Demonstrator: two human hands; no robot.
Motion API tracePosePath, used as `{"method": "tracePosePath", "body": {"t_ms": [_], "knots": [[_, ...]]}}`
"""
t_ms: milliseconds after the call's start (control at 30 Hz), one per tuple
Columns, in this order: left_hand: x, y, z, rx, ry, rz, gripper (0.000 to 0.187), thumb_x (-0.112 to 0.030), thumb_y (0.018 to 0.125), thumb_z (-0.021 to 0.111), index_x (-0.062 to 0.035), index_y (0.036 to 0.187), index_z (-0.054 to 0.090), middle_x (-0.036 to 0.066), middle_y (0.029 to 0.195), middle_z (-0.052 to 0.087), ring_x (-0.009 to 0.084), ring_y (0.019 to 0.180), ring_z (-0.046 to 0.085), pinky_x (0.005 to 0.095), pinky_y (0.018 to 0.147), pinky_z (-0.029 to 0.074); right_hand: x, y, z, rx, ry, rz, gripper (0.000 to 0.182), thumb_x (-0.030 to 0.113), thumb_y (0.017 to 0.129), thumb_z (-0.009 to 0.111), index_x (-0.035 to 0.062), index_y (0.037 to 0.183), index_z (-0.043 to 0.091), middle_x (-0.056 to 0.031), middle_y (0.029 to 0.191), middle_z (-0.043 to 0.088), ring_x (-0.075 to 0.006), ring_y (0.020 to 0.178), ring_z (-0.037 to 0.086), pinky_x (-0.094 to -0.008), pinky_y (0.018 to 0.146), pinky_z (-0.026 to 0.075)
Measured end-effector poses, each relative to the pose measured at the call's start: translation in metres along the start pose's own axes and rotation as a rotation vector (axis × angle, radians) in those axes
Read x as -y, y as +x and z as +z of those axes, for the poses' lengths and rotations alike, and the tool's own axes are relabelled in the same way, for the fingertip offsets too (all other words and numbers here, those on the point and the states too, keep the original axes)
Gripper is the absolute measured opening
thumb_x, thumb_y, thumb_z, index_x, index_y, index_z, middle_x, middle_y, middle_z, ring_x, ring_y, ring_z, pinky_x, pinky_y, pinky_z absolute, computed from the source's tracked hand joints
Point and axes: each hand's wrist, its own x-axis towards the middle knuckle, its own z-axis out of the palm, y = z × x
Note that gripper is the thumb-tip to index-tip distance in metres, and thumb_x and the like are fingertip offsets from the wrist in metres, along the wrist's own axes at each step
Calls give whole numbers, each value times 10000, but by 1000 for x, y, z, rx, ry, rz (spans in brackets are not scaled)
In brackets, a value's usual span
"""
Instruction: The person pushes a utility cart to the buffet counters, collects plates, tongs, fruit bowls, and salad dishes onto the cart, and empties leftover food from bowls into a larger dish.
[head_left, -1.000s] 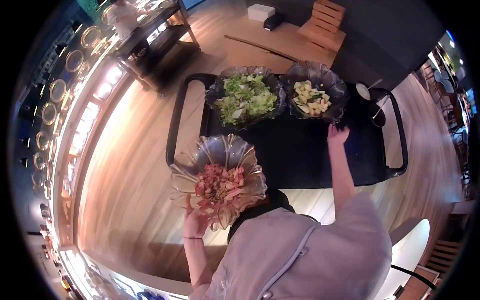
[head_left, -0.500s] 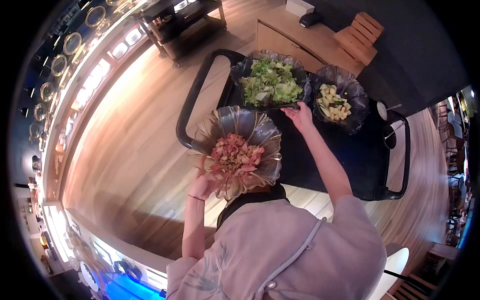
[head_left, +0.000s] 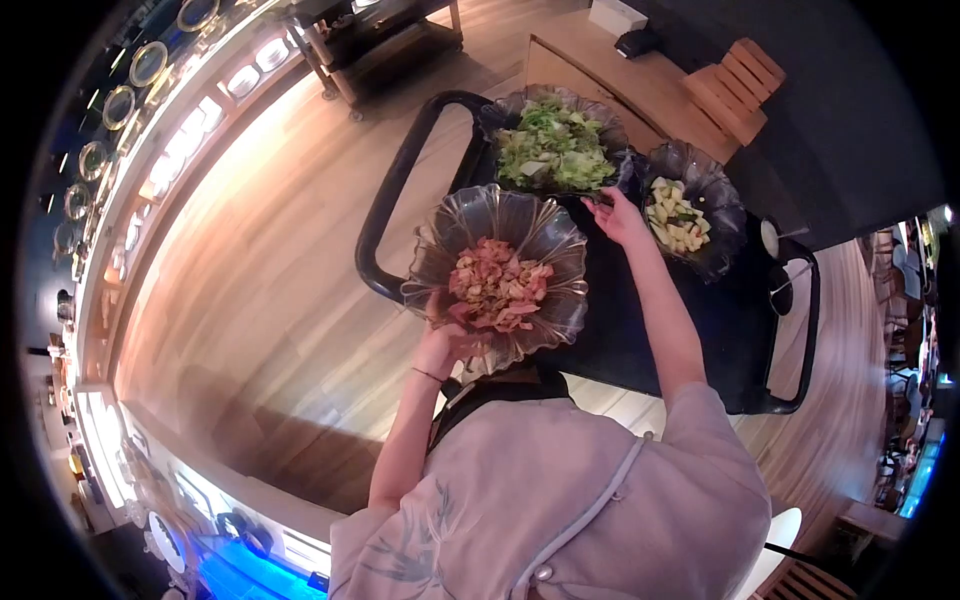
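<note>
My left hand (head_left: pixel 445 345) holds a scalloped, smoky glass bowl (head_left: pixel 555 245) from its near left side, the fingers partly seen through the glass. Inside lie pinkish-red chopped pieces (head_left: pixel 500 285). This bowl is raised above the near left part of a black cart (head_left: pixel 640 340). My right hand (head_left: pixel 620 215) grips the near right rim of a second dark glass bowl (head_left: pixel 505 118) on the cart, heaped with chopped lettuce (head_left: pixel 555 150). To its right stands a third such bowl (head_left: pixel 725 225) with pale green and whitish cubes (head_left: pixel 678 215).
Two small bowls with spoons, one with pale contents (head_left: pixel 769 238) and one dark (head_left: pixel 780 290), sit at the cart's right end. Black handles (head_left: pixel 375 240) curve from both ends. Beyond stand a wooden slatted piece (head_left: pixel 735 90) and another dark cart (head_left: pixel 385 65).
The bowl with reddish pieces has moved right and forward in my left hand. The lettuce bowl has shifted slightly away with my right hand at its rim. The view has turned a little.
</note>
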Motion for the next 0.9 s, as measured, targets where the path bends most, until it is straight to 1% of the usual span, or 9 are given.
{"method": "tracePosePath", "body": {"t_ms": [100, 167, 233, 300, 467, 567, 633, 767, 900], "knots": [[13, 3, 3, -67, -15, 40, 747, 27, 694, 421, -252, 1310, 105, 150, 1184, 392, 405, 908, 534, 497, 706, 475, -2, 4, -4, -1, -160, 26, 345, 338, 803, 537, 40, 964, 469, -103, 809, 601, -159, 653, 574, -202, 432, 380], [24, 4, -3, -110, -71, 30, 624, -61, 717, 434, -144, 1280, 179, 141, 1162, 406, 391, 901, 535, 509, 727, 465, -12, 8, -13, 8, -134, 57, 316, 310, 810, 529, 29, 945, 477, -116, 812, 597, -169, 636, 567, -210, 433, 384], [23, 5, -5, -93, -96, 40, 622, -80, 717, 439, -132, 1279, 177, 138, 1187, 381, 428, 926, 511, 535, 754, 443, -17, 14, -16, 11, -112, 73, 288, 282, 818, 522, 18, 926, 485, -130, 814, 593, -179, 619, 559, -217, 433, 387], [23, 15, -15, -43, -88, -9, 630, -114, 707, 441, -121, 1283, 185, 129, 1194, 366, 470, 936, 491, 559, 773, 425, -19, 20, -16, -25, -122, -117, 228, 216, 832, 496, -1, 901, 493, -158, 806, 585, -204, 615, 553, -228, 433, 392], [14, 21, -33, 30, -17, -14, 670, -119, 671, 433, -133, 1292, 181, 126, 1203, 382, 463, 922, 497, 534, 757, 438, -32, 20, -13, 0, -97, -217, 148, 123, 832, 487, -21, 865, 487, -159, 779, 567, -245, 634, 566, -243, 444, 403], [3, 19, -32, -45, 11, -52, 615, -113, 666, 426, -77, 1259, 267, 140, 1152, 435, 422, 938, 499, 517, 768, 441, -38, 13, -4, -2, -78, -212, 145, 137, 832, 487, -5, 858, 498, -151, 763, 575, -237, 626, 569, -253, 443, 400], [6, 30, -49, -59, -3, -1, 333, -139, 693, 432, -12, 997, 479, 153, 1052, 501, 365, 968, 486, 527, 773, 441, -43, 11, -5, 8, -65, -176, 156, 160, 828, 495, 7, 863, 504, -142, 758, 578, -227, 640, 571, -254, 458, 399], [-1, 26, -49, 2, -98, -30, 241, -176, 725, 446, -27, 892, 532, 137, 962, 524, 332, 966, 479, 521, 839, 387, -52, 17, -4, -31, -13, -144, 158, 168, 804, 534, 22, 852, 497, -119, 767, 554, -240, 662, 563, -270, 472, 403], [11, 33, -76, -9, -38, 6, 254, -226, 752, 436, -16, 859, 531, 143, 961, 553, 322, 943, 509, 487, 845, 408, -65, 24, -11, -66, 64, -103, 196, 201, 793, 556, 23, 806, 476, -102, 663, 524, -242, 569, 563, -268, 407, 398]]}}
